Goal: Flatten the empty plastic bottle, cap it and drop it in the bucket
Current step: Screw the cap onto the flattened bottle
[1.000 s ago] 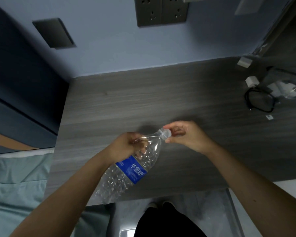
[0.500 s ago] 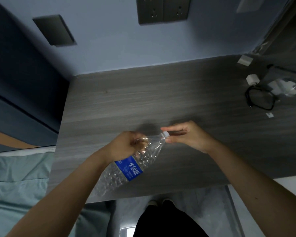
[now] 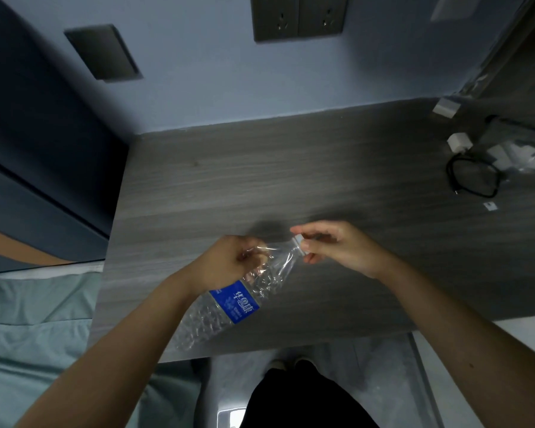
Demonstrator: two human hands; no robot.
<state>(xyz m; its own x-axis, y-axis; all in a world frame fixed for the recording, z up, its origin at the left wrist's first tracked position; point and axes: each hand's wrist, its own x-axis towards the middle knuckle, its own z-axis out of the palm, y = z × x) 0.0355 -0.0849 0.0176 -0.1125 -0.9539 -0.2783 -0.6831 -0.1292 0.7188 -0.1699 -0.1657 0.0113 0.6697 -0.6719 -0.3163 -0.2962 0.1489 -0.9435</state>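
Two hands meet on one bottle point(image 3: 229, 301), which we hold tilted in the air over the near part of the grey desk point(image 3: 291, 168). Our left hand point(image 3: 226, 264) is clenched round its crumpled upper body, just above the blue label point(image 3: 235, 302). Our right hand point(image 3: 340, 245) pinches the white cap point(image 3: 299, 244) at the neck between thumb and fingertips. Far right on the desk lie a black cable point(image 3: 473, 177) and white adapters point(image 3: 459, 142).

One bottle point(image 3: 229, 299), one cap point(image 3: 300, 244), two hands, two wall sockets, one black cable point(image 3: 473, 177).
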